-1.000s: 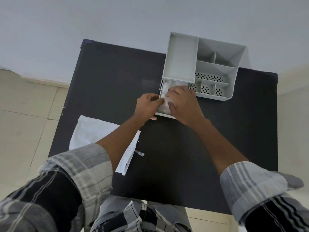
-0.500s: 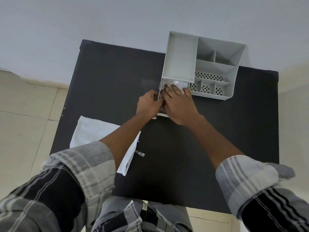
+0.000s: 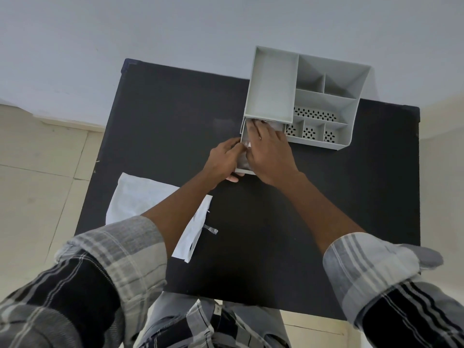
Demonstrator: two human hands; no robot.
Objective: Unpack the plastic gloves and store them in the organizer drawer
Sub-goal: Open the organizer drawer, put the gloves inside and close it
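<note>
Lying in the pulled-out drawer [image 3: 243, 146] of the grey organizer [image 3: 326, 106], the clear plastic gloves [image 3: 277, 126] are seen mostly covered by the right hand [image 3: 268, 151]. That hand is laid flat on the gloves with its fingers [image 3: 253, 128] stretched toward the back of the drawer, its grip spread and pressing rather than pinching. The left hand [image 3: 223, 159] is placed against the drawer's left wall and near front corner; its grip is curled around that edge, though how firmly the edge is clasped cannot be told. The drawer is shown projecting from under the organizer's large left compartment, beside the small perforated cells at the front right. The organizer is set at the far right of the black table [image 3: 163, 121]. Nearer the person, at the table's left, a white bag [image 3: 135, 197] is lying flat, partly hidden by the left forearm, with a strip of clear tape [image 3: 211, 229] just beside its right edge. Plaid sleeves [image 3: 113, 249] are rolled above both forearms.
</note>
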